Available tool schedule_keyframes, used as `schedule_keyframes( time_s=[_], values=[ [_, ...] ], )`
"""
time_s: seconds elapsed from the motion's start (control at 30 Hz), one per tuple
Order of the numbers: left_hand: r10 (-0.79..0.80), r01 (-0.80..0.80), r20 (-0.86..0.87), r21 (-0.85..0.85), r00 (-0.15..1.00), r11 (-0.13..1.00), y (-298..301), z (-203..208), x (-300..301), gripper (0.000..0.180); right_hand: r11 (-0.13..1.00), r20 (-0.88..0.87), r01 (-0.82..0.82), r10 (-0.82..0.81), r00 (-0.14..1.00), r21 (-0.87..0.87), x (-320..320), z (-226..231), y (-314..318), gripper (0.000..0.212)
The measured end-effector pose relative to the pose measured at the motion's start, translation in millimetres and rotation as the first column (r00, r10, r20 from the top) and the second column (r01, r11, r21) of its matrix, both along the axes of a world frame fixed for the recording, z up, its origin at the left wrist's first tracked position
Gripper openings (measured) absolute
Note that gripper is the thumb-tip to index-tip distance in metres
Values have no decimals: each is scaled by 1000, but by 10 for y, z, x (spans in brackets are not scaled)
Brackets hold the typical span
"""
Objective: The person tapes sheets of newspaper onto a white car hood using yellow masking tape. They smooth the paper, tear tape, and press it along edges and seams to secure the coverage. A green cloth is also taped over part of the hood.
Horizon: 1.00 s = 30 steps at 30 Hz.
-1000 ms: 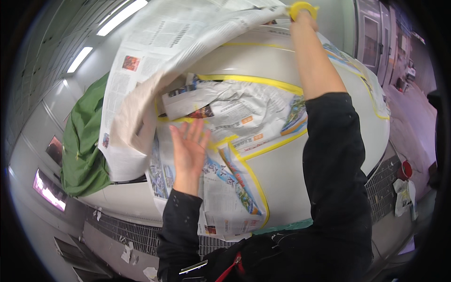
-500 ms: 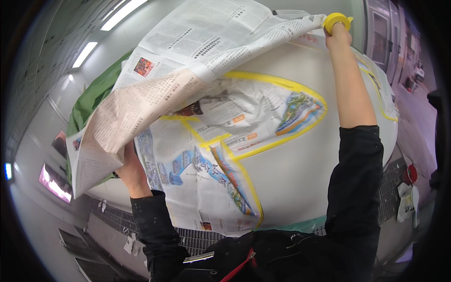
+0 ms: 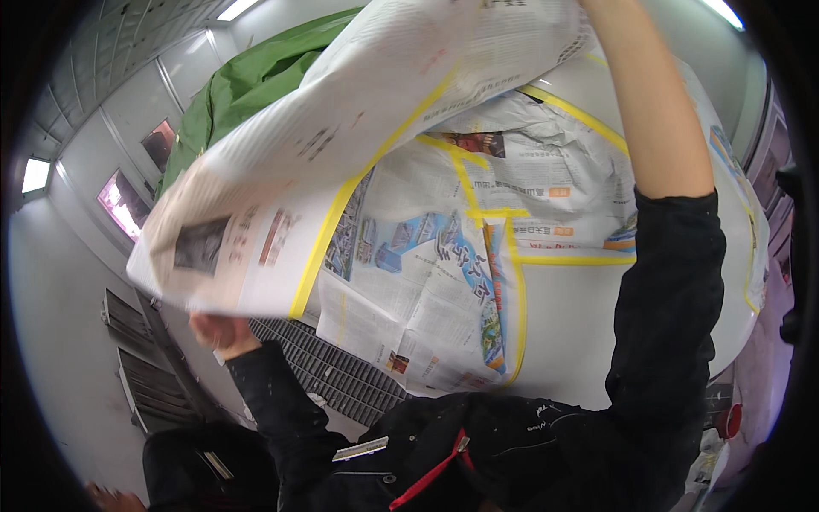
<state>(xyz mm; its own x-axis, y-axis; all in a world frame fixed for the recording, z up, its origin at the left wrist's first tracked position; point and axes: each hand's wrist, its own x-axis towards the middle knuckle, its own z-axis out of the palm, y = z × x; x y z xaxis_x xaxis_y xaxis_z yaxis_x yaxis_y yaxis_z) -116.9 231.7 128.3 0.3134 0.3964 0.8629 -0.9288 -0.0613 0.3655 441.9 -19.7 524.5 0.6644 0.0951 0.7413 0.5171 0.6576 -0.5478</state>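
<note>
My left hand (image 3: 220, 331) is closed on the lower left edge of a large newspaper sheet (image 3: 290, 179), its fingertips partly covered by the paper. A yellow tape strip (image 3: 328, 235) runs along the edge of this raised, slightly blurred sheet. My right forearm (image 3: 653, 102) reaches up past the top edge of the view, so the hand itself is out of sight. Beneath the sheet, a pale rounded body panel (image 3: 572, 324) carries more newspaper (image 3: 409, 299), taped on with yellow tape (image 3: 516, 333).
Behind the sheet lies a green cover (image 3: 256, 81). Floor grating (image 3: 341, 371) shows below the panel. Another person in dark clothes (image 3: 205, 452) is at the lower left, with a hand (image 3: 115, 499) visible. A red round container (image 3: 729, 421) stands at the lower right.
The newspaper sheet has swung over, and its taped edge now shows. My left hand has moved lower; my right hand, with the yellow tape roll, has left the view at the top. A person has appeared lower left.
</note>
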Motion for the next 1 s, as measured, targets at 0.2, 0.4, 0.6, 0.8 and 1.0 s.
schedule_keyframes(
  time_s=[0.2, 0.4, 0.6, 0.8, 1.0],
  values=[
    [253, -255, -34, -154, 967, 955, -512, -345, -1200, 73, 980, 32, -12, 18, 999, -197, -507, 92, 1342, 38],
    [552, -557, -75, -163, 830, 815, -1181, -322, -1696, 75, 927, 65, -11, 38, 997, -375, -994, -56, 2366, 39],
    [646, -666, -365, -680, 671, 308, -1415, 12, -2072, 63, 874, -1, -143, 161, 987, -465, -1543, -316, 3265, 41],
    [267, -209, 99, -395, 959, 895, -1666, -73, -2306, 76, 773, -216, -566, 523, 824, -286, -2099, -663, 3693, 40],
    [819, -726, -168, -581, 548, 367, -1635, -921, -2501, 34, 520, -245, -727, 711, 659, -448, -2630, -1036, 3783, 26]
  ],
)
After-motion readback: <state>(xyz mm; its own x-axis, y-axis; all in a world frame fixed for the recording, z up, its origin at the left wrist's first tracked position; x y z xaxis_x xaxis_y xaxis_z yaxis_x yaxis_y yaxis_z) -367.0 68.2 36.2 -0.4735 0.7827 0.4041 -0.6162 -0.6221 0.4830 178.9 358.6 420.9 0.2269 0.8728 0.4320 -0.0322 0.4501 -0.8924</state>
